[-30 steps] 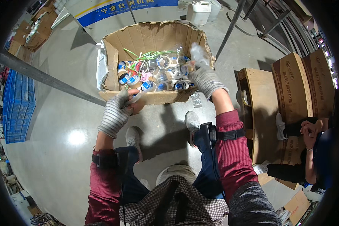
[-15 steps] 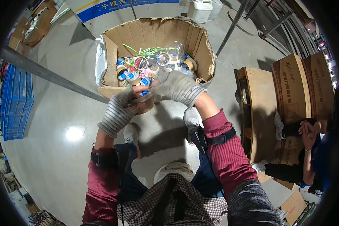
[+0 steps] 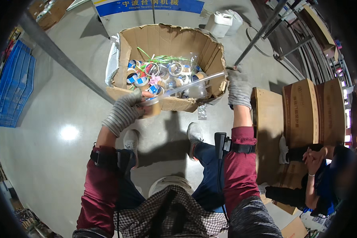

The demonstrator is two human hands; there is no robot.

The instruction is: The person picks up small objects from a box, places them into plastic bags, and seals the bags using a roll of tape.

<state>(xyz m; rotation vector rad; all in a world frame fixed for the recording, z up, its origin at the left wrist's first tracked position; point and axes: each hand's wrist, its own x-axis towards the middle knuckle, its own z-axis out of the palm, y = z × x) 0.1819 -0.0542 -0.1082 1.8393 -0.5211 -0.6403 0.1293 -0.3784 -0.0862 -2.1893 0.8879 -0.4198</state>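
My left hand [image 3: 126,112], in a grey knitted fingerless glove, grips a tan roll of tape [image 3: 152,108] in front of the carton's near edge. From that roll a translucent strip of tape [image 3: 196,82] stretches taut, rising to the right. Its far end is pinched in my gloved right hand [image 3: 240,88], beside the carton's right wall. Behind and below the strip stands an open cardboard carton [image 3: 166,36]. Inside lie several used tape rolls [image 3: 141,81], green plastic straps [image 3: 162,59] and crumpled clear plastic.
Flat brown cartons [image 3: 301,109] and a wooden board [image 3: 267,131] are at my right, where another person's clasped hands [image 3: 313,159] show. Blue crates [image 3: 16,85] stand far left. Metal poles [image 3: 63,53] slant past both sides of the carton. White jugs [image 3: 219,24] sit behind it.
My right hand has moved away from the left, out to the right, drawing a long strip off the roll. The left hand keeps its hold on the roll.
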